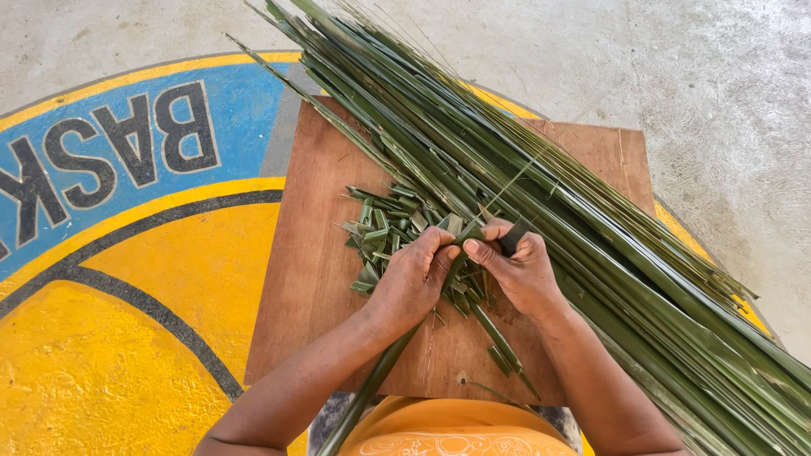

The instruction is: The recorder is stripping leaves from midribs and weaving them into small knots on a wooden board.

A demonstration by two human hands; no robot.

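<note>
My left hand (411, 279) is curled shut around a long green palm leaf strip (382, 371), pinching it between thumb and fingers near the middle of the wooden board (312, 279). The strip runs from my grip down past the board's near edge, toward my lap. My right hand (517, 268) sits just beside the left, fingers closed around a dark-handled knife (514, 238); I can see the handle, but the blade is hidden behind my fingers. Both thumbs meet at the same spot on the strip, almost touching.

Just past my left hand, toward the board's middle, lies a heap of short cut leaf pieces (380, 232), some spilling under my hands and toward the near edge. A big bundle of long leaves (541, 194) crosses the board diagonally, from its far edge to beyond its right edge, touching my right hand's knuckles. The board rests on a painted concrete floor (127, 279), yellow and blue to the left.
</note>
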